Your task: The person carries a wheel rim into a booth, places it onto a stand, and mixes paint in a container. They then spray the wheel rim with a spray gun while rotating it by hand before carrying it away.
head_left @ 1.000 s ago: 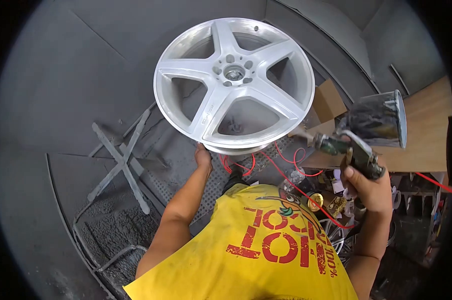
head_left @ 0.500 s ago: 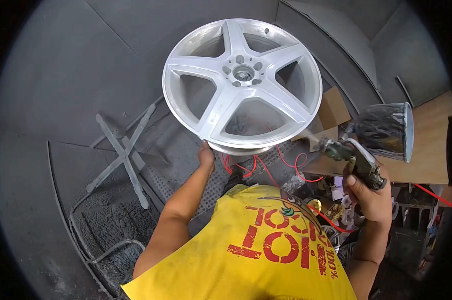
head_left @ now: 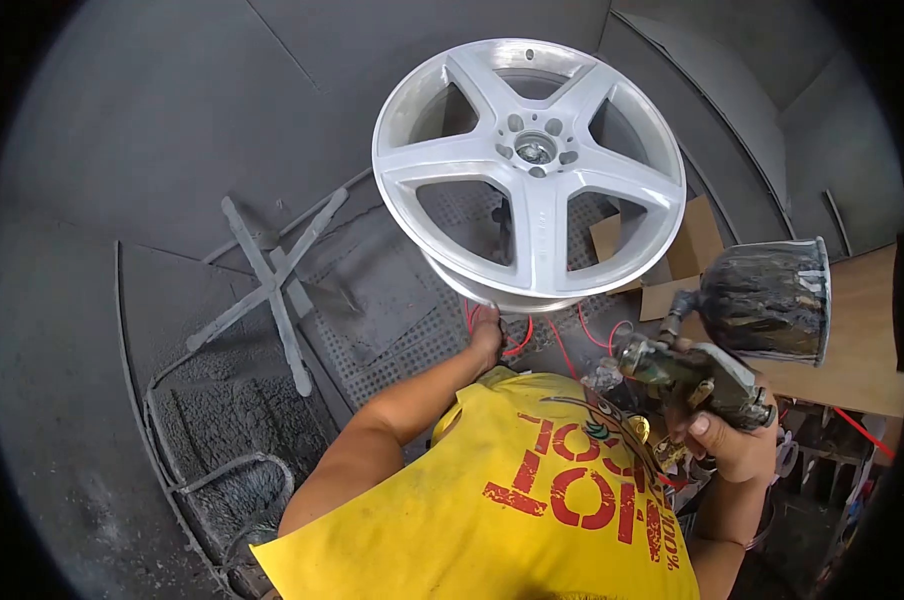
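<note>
A white five-spoke wheel rim [head_left: 550, 225] faces up in front of me, tilted, with its five bolt holes round the centre bore. My left hand [head_left: 486, 338] is at the rim's lower edge, fingertips against its underside and partly hidden there. In my right hand [head_left: 727, 437] is a spray gun [head_left: 694, 375], its nozzle pointing left, just below the rim's lower right side. A paint-streaked cup [head_left: 767, 302] is attached to the gun and leans to the right. No mist shows at the nozzle. What carries the rim from below is hidden.
A grey-coated cross-shaped stand [head_left: 270, 285] is at the left, near a crusted dark mat [head_left: 242, 425]. Red hose [head_left: 562, 350] runs below the rim. At the right are an open cardboard box [head_left: 697, 240], a wooden board [head_left: 862, 300] and cluttered shelves [head_left: 812, 480]. Grey walls surround the spot.
The rim has turned counterclockwise, its lettered spoke swinging from lower left to bottom. My left hand has moved right along the edge. Mist at the nozzle has gone; the view has shifted slightly.
</note>
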A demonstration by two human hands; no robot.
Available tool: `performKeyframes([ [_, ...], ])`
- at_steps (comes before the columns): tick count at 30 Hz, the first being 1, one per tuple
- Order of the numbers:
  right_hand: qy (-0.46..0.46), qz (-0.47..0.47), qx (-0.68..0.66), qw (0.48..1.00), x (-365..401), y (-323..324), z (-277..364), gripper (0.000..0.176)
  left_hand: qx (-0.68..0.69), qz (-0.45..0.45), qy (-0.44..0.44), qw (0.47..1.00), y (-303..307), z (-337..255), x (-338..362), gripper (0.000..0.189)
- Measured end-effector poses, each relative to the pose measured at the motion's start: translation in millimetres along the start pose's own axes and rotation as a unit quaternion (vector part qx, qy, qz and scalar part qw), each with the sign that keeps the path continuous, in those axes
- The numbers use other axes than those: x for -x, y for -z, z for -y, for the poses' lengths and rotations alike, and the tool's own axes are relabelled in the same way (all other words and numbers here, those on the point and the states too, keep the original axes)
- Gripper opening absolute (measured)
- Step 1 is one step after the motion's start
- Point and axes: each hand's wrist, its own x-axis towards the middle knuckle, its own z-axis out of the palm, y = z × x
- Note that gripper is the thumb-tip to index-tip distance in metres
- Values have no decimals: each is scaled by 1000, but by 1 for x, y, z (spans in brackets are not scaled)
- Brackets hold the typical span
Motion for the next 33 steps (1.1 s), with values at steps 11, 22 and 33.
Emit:
performKeyframes([
  [11,11,-88,47,995,-1,3,-14,53,-432,560,-25,707,58,-6,23,48],
  [22,71,-194,151,967,12,45,-29,32,-716,360,32,597,125,-8,27,45],
  [33,3,-38,22,999,16,3,0,77,68,-55,-38,995,68,-103,-21,15],
])
